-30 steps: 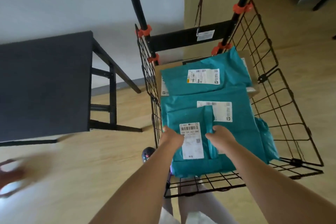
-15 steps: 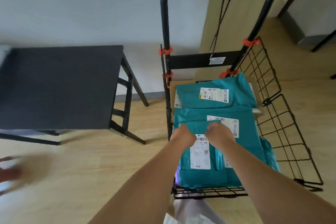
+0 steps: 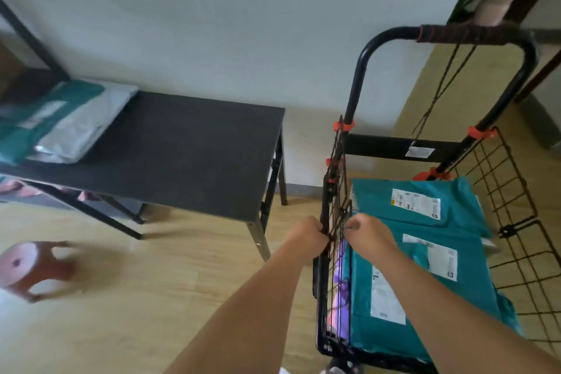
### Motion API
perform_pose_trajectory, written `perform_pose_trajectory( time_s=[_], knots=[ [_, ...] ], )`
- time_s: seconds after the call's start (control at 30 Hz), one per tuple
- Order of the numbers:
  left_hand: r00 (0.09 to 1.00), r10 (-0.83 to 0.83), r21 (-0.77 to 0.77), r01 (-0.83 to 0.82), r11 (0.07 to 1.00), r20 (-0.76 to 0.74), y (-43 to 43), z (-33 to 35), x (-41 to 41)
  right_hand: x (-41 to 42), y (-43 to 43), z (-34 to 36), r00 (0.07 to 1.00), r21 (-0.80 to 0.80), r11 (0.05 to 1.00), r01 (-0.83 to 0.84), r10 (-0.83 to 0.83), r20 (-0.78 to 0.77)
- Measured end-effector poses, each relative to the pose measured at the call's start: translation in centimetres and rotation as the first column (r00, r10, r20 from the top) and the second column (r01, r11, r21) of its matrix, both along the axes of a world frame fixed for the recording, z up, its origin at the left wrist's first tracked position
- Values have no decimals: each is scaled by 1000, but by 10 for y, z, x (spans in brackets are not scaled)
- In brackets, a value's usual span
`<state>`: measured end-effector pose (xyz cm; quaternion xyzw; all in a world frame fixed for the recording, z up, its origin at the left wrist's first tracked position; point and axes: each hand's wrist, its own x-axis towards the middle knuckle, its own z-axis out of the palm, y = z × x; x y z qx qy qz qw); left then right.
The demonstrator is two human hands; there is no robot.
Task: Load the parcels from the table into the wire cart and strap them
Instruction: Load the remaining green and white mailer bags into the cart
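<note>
Both hands meet at the wire cart's [image 3: 513, 191] near side panel [image 3: 335, 191]. The left hand [image 3: 306, 235] curls round the wires from outside, and the right hand [image 3: 365, 232] pinches them from inside. Just right of the right hand, several teal parcels [image 3: 425, 255] lie stacked flat in the cart, so loading is well along. It is not finished, though: far to the left of the left hand, more parcels [image 3: 60, 127] sit on the worktop [image 3: 188, 146]. Strapping appears not yet begun, as the cord [image 3: 440, 85] hangs loose from the handle above both hands.
</note>
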<state>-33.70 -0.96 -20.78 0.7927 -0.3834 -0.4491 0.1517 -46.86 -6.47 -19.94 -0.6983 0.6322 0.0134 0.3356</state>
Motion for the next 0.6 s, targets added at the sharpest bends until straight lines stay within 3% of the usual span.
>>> perform_pose_trajectory(
  time_s=[0.13, 0.6],
  knots=[
    [996, 40, 12, -41, 999, 82, 25, -1, 40, 41, 15, 2, 993, 0, 993, -116, 116, 21],
    [979, 132, 93, -147, 985, 154, 147, -15, 182, 194, 106, -16, 911, 60, 911, -409, 411, -35]
  ],
)
